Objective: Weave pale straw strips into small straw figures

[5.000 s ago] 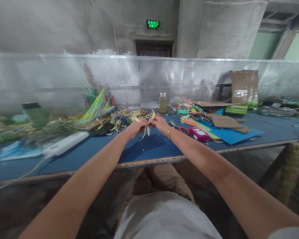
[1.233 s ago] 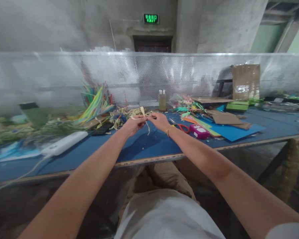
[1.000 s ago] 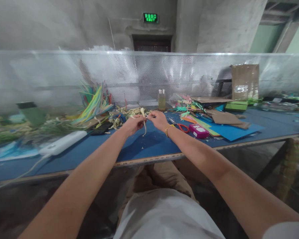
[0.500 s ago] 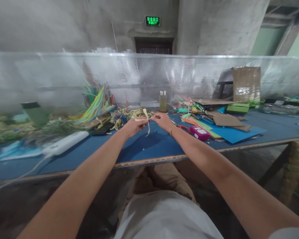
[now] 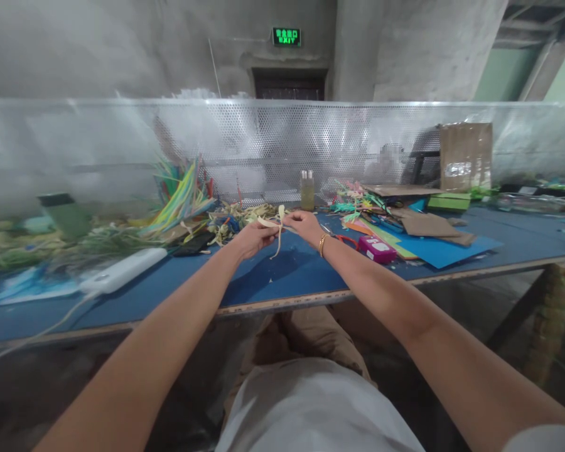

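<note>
while the left hand (image 5: 253,241) clamps at least one pale strip (image 5: 281,214), i can't tell the right hand's (image 5: 307,227) grip.

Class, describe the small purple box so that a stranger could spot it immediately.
Over the long blue-topped table, find the right hand with a golden bracelet. Right of its wrist, on that table, sits the small purple box with white markings. Unlike the flat blue sheet beside it, it is thick and purple.
</note>
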`<action>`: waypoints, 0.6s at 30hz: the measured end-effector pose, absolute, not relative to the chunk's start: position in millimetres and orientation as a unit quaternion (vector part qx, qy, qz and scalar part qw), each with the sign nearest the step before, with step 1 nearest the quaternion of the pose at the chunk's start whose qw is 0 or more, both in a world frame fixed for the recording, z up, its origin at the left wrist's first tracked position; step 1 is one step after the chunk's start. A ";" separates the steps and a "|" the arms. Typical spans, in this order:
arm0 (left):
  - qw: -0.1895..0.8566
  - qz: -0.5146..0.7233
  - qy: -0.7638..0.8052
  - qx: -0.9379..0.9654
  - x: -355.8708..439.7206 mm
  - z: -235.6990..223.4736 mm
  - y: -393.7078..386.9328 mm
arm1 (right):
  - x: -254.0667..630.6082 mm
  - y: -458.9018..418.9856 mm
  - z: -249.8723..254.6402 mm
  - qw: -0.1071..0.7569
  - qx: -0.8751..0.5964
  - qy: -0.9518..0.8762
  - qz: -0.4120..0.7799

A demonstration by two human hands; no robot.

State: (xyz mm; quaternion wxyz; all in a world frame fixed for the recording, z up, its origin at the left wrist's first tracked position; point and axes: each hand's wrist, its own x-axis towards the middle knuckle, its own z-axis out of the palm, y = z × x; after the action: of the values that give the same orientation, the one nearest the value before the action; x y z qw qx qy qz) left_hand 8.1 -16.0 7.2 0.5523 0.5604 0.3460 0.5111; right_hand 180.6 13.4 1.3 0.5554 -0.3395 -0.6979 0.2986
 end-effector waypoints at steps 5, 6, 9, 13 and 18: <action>0.568 0.485 0.333 0.576 8.3 6.5 -15.0 | 177.8 17.2 -1.0 0.560 -0.354 -0.673 0.330; 0.566 0.486 0.336 0.575 8.7 6.1 -14.6 | 177.1 17.5 -1.5 0.558 -0.359 -0.674 0.325; 0.547 0.500 0.354 0.570 10.3 4.5 -13.3 | 174.1 17.7 -3.5 0.543 -0.370 -0.690 0.304; 0.532 0.499 0.367 0.577 13.0 5.3 -13.7 | 169.0 18.1 -5.2 0.533 -0.379 -0.694 0.301; 0.538 0.491 0.369 0.577 15.0 6.2 -19.3 | 165.7 16.6 -5.0 0.555 -0.392 -0.670 0.300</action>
State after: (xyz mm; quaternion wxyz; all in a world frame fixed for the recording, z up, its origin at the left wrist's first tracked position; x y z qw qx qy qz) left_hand 15.0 -19.3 6.2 0.5382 0.5772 0.3691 0.4909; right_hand 165.7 16.6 -5.0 0.5548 -0.3921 -0.6697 0.2999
